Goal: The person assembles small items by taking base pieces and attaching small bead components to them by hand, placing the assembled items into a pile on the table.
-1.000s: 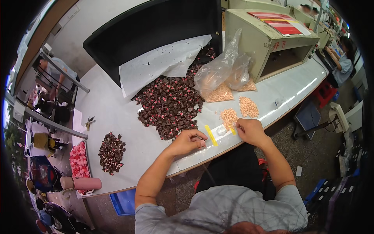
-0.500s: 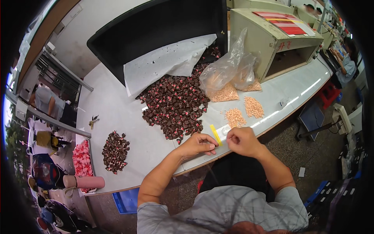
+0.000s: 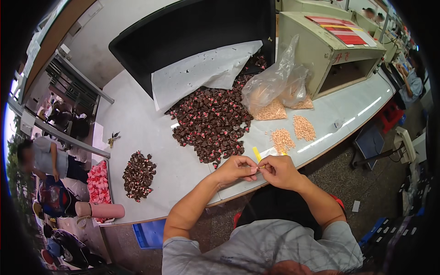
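My left hand (image 3: pixel 237 170) and my right hand (image 3: pixel 280 171) meet at the table's near edge, fingertips pinched together. Whatever sits between them is too small to make out. Just beyond the fingers lies a yellow strip (image 3: pixel 257 154), partly covered by my right hand. Two small heaps of tiny beige pieces, one nearer (image 3: pixel 281 139) and one farther (image 3: pixel 304 128), lie past my right hand. A large pile of dark brown pieces with pink spots (image 3: pixel 208 121) spreads beyond my left hand. A smaller pile of similar pieces (image 3: pixel 139 176) is farther left.
A tipped black bin (image 3: pixel 192 32) with a white sheet (image 3: pixel 201 68) stands behind the large pile. Clear plastic bags (image 3: pixel 268 98) of beige pieces lean near a greenish metal box (image 3: pixel 302 50). At left are a pink bottle (image 3: pixel 106 210) and a tray of pink pieces (image 3: pixel 98 183). A person (image 3: pixel 55 158) stands beyond.
My right hand has moved in to meet my left; their fingertips now touch, and more of the yellow strip is covered. The view has shifted slightly. The person at left is nearer.
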